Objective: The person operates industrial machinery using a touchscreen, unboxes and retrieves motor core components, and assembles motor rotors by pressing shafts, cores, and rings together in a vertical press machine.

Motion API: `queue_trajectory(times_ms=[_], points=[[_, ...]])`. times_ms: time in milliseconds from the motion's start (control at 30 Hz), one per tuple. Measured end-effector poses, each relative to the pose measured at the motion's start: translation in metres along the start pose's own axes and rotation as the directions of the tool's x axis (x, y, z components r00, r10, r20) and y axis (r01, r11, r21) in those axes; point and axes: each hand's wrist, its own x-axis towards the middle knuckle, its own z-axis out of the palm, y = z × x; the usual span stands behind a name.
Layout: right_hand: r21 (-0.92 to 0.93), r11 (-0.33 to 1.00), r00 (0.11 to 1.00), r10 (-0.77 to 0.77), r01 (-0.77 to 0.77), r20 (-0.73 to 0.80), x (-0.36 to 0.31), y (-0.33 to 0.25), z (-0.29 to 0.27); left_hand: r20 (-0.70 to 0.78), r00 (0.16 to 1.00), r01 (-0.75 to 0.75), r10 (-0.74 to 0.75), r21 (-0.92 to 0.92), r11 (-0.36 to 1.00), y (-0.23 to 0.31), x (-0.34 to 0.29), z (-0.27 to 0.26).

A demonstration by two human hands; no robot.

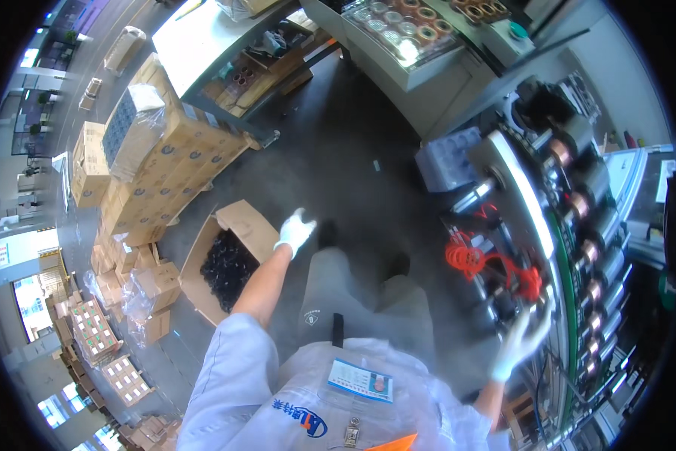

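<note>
Left hand (298, 230): white glove, fingers apart, nothing held; just right of open carton (249, 227), on floor at left, black parts (229, 274) inside. Right hand (521, 343): white glove, blurred, fingers apart, near red coiled hose (465, 258) beside machine line (529, 210) at right; contact, can't tell. Stacked boxes (165, 143) far left, plastic bin (444, 164) far right.

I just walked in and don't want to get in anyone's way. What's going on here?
A person stands between an open cardboard box of black parts and a machine line. Their gloved left hand looks empty, beside the box. The gloved right hand is at the machine side, near a red coiled hose; whether it grips anything isn't clear.
</note>
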Motion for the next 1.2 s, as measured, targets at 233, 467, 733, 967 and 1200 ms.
queue_trajectory(times_ms=[233, 467, 733, 967, 1200], points=[[0.027, 0.878, 0.875, 0.479, -0.478, -0.074, -0.1, -0.001, 0.072, 0.001, 1.0, -0.002, 0.002, 0.195, 0.981, -0.044, 0.198, -0.06], [0.084, 0.832, 0.766, 0.46, -0.549, 0.449, -0.108, -0.048, 0.378, 0.058, 0.995, -0.095, 0.079, 0.368, 0.925, -0.094, 0.443, -0.059], [-0.393, 0.889, 0.644, 0.161, 0.234, 0.748, -0.026, 0.13, 0.767, -0.041, 0.988, -0.123, 0.152, 0.4, 0.908, -0.124, 0.633, -0.012], [-0.593, 0.752, 0.65, 0.303, 0.286, 0.697, -0.045, 0.216, 0.861, -0.239, 0.964, -0.019, 0.121, 0.39, 0.921, -0.166, 0.75, 0.027], [-0.415, 0.773, 0.721, -0.077, 0.479, 0.688, -0.057, 0.263, 0.873, -0.228, 0.907, -0.195, 0.354, 0.518, 0.833, -0.22, 0.787, 0.048]])
